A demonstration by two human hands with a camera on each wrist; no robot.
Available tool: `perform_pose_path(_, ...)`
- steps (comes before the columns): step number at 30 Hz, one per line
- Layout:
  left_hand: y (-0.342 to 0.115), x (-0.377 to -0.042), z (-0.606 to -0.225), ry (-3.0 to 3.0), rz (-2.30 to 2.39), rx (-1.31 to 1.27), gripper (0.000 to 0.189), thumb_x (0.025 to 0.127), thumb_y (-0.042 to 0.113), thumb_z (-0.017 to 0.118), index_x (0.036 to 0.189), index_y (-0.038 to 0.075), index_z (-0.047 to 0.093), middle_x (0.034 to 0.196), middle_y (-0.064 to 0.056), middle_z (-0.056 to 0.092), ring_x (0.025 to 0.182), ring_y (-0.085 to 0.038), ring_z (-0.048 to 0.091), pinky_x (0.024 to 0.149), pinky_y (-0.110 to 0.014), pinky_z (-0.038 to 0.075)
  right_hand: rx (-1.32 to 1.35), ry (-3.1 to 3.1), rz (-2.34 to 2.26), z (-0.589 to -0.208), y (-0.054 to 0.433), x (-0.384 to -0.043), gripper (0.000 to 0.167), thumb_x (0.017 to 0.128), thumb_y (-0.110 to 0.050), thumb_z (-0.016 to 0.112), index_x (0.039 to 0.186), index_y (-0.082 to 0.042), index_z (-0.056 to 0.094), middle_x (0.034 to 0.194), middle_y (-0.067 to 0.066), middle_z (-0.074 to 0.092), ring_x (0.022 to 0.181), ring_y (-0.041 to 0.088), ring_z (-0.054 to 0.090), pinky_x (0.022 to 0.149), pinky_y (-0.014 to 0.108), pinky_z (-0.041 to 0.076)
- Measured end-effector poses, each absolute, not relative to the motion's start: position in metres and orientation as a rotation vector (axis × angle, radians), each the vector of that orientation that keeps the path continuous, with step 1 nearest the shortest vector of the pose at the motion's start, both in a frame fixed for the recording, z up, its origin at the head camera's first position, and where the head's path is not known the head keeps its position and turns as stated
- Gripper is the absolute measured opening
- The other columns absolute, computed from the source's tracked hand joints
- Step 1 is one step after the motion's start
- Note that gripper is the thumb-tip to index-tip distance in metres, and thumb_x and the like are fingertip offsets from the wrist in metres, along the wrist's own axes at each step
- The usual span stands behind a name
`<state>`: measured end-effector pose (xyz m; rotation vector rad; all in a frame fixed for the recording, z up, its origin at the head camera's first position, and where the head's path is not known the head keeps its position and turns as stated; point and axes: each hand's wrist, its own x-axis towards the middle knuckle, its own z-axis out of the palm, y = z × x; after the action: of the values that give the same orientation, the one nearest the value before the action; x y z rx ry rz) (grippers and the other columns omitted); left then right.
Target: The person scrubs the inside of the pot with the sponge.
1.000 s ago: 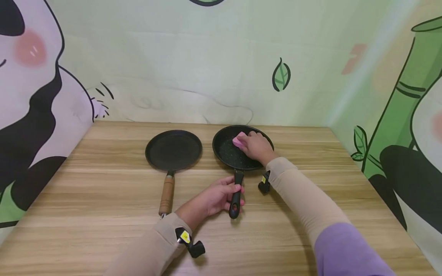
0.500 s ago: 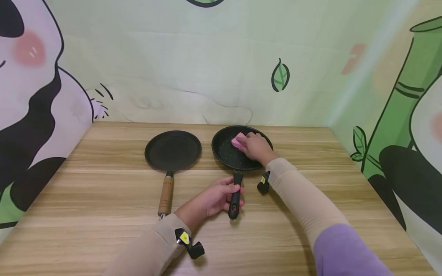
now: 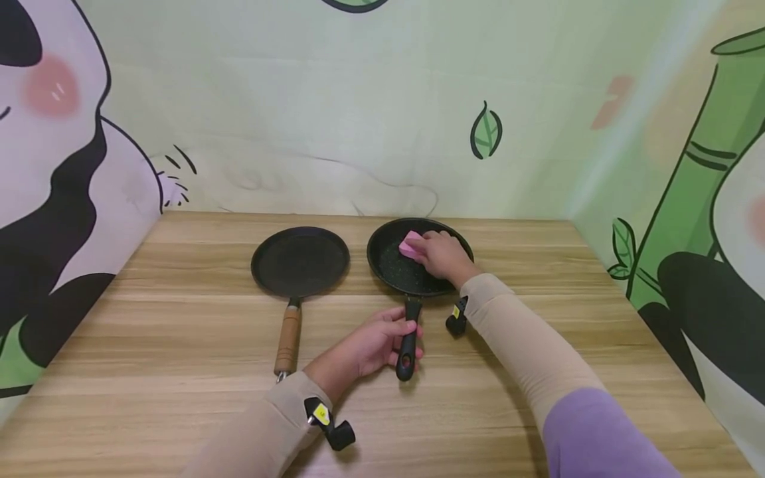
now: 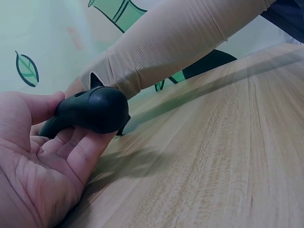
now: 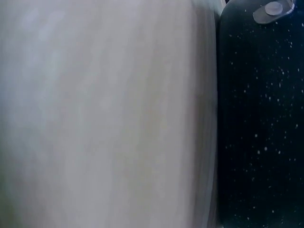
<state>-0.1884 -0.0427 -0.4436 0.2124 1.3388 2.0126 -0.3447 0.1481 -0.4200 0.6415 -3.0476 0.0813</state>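
A black speckled frying pan (image 3: pixel 391 265) sits toward the back of the table, right of centre. My left hand (image 3: pixel 378 340) holds its black handle (image 3: pixel 409 342), thumb on top and fingers beneath, as the left wrist view also shows at the handle's rounded end (image 4: pixel 107 109). Inside the pan, my right hand (image 3: pixel 445 255) pinches a pink sponge (image 3: pixel 410 245) against the pan's inner surface. The right wrist view shows only the speckled pan surface (image 5: pixel 261 133) with a rivet, and a blurred pale area; the hand is out of that view.
Left of the frying pan lies a flat black griddle pan (image 3: pixel 301 261) with a wooden handle (image 3: pixel 288 338), close to the left forearm. Behind the wooden table (image 3: pixel 149 345) rises a wall (image 3: pixel 287 119) printed with pandas and bamboo.
The pink sponge and right fingers have shifted very slightly left within the pan. The left hand keeps its hold on the handle, and both pans stay in place.
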Motion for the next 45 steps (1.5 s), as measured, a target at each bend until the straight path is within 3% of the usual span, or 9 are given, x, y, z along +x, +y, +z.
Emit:
perform_pose_path(18, -0.042, -0.187, -0.442, 1.342, 2.018, 0.207, 0.048, 0.106, 0.011, 0.045, 0.15, -0.003, 0.031, 0.1, -0.004, 0.059, 0.075, -0.019, 0.069, 0.064, -0.041, 0.062, 0.715, -3.024, 0.13, -0.422, 0.15, -0.349, 0.043, 0.104, -0.018, 0.055, 0.146, -0.023, 0.056, 0.148, 0.017, 0.052, 0.134, 0.037, 0.05, 0.116, 0.049, 0.035)
perform_pose_path(26, -0.04, -0.187, -0.445, 1.358, 2.059, 0.225, 0.037, 0.105, 0.012, 0.046, 0.136, -0.007, 0.038, 0.094, -0.003, 0.06, 0.07, -0.021, 0.069, 0.062, -0.043, 0.061, 0.814, -2.978, 0.195, -0.42, 0.148, -0.346, 0.042, 0.103, -0.018, 0.058, 0.145, -0.021, 0.057, 0.145, 0.019, 0.054, 0.132, 0.038, 0.052, 0.116, 0.048, 0.036)
perform_pose_path(45, -0.04, -0.188, -0.444, 1.357, 2.077, 0.234, 0.036, 0.104, 0.009, 0.046, 0.136, -0.008, 0.038, 0.094, -0.002, 0.061, 0.067, -0.019, 0.07, 0.061, -0.043, 0.062, 1.406, -2.861, 0.268, -0.41, 0.143, -0.326, 0.036, 0.099, -0.024, 0.066, 0.134, -0.017, 0.068, 0.136, 0.014, 0.063, 0.123, 0.032, 0.06, 0.109, 0.045, 0.044)
